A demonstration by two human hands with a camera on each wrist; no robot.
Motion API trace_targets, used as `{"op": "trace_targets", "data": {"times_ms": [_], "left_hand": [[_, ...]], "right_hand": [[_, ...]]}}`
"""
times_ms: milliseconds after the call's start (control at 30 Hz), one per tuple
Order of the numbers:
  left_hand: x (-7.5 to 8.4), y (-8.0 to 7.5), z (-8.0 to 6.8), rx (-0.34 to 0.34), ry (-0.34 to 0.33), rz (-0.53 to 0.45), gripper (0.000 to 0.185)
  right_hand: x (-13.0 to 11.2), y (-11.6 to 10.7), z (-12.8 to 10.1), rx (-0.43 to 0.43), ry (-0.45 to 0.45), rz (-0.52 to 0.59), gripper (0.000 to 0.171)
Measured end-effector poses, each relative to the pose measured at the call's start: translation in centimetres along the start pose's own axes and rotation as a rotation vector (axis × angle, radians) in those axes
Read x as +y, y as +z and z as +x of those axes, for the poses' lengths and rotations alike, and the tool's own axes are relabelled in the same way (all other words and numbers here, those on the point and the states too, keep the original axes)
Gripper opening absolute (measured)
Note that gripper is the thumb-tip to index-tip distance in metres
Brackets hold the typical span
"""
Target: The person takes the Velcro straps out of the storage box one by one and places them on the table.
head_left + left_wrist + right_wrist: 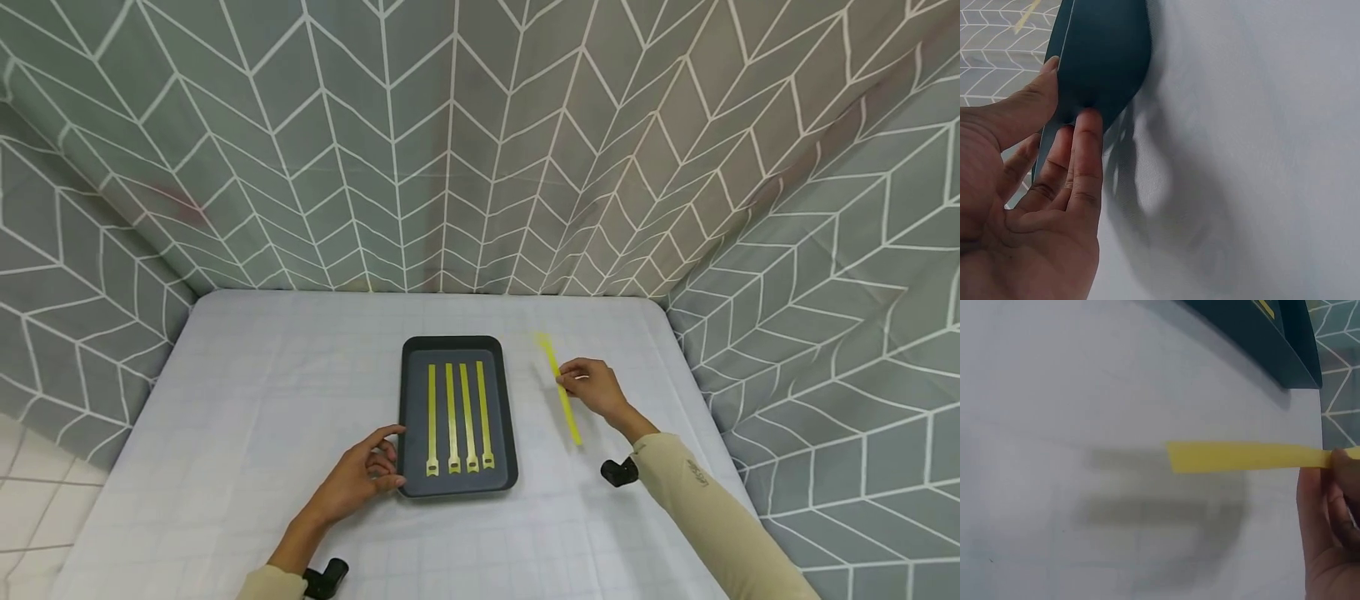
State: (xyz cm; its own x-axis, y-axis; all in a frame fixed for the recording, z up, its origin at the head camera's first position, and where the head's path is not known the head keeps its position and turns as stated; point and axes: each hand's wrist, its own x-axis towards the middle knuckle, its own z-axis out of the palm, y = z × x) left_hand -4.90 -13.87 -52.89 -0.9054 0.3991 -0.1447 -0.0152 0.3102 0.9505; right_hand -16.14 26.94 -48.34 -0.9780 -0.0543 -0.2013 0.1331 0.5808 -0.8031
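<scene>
1. Head view: a dark tray [459, 346] lies at the middle of the frame on the tabletop [247, 392], which is covered in a pale grid-lined cloth. Four yellow strips [457, 417] lie side by side inside the tray, running lengthwise, their wider ends toward the lower edge of the frame.
2. Head view: the left hand [360, 479] sits at the tray's lower left corner, thumb over the rim, fingers [388, 481] loosely curled against the outer side.
3. Head view: right of the tray, well apart from it, the right hand [596, 387] pinches a fifth yellow strip [560, 387] near its middle. The strip runs from upper left to lower right and looks slightly blurred.
4. Head view: a grey curtain with white chevron lines [480, 142] fills the upper half and both sides.
5. Left wrist view: the thumb presses the tray's edge at upper left, and two straightened fingers touch the tray's underside; the corner seems raised off the cloth.
6. Right wrist view: at the right edge, the fingertips pinch the strip, whose free end points left above the cloth. The tray's corner shows at the upper right.
</scene>
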Motion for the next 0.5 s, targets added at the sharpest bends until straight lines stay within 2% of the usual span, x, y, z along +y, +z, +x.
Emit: {"op": "trace_targets", "data": {"times_ms": [267,500], "left_hand": [[0.2,0.2,0.1,0.004,-0.024,-0.009,0.077],[0.3,0.1,0.1,0.011,-0.038,-0.022,0.077]], "right_hand": [[1.3,-0.4,-0.6,0.004,0.250,0.089,0.028],[2.5,-0.5,-1.0,0.029,0.325,0.062,0.028]]}}
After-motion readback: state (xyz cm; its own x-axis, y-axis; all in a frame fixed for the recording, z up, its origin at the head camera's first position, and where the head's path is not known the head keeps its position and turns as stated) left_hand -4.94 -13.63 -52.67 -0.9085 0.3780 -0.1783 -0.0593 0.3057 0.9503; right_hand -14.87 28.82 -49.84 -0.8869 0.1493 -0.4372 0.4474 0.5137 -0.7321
